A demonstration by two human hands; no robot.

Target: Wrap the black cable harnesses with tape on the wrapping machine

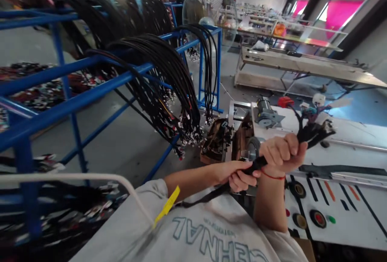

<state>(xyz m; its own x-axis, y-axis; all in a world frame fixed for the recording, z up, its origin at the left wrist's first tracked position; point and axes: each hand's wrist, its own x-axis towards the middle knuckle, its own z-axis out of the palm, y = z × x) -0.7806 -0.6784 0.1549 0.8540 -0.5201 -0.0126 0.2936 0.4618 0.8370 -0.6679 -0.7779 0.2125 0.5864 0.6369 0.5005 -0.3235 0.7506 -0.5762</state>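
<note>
A black-sleeved wire harness (256, 164) runs between my two hands. My right hand (281, 153) is closed round its upper part, and white, red and blue connectors (319, 107) fan out above the fist. My left hand (240, 175) is closed round the sleeve a little lower and to the left. From there the black cable (208, 197) trails down to the left across the grey shirt. A yellow tag (167, 206) lies in front of the shirt at the lower left.
Blue racks (111, 84) on the left carry many hanging black harnesses (163, 68). At the right stands a white machine bench (356, 213) with buttons and a motor (266, 113). A large fan (210, 10) and long tables (302, 62) are farther back.
</note>
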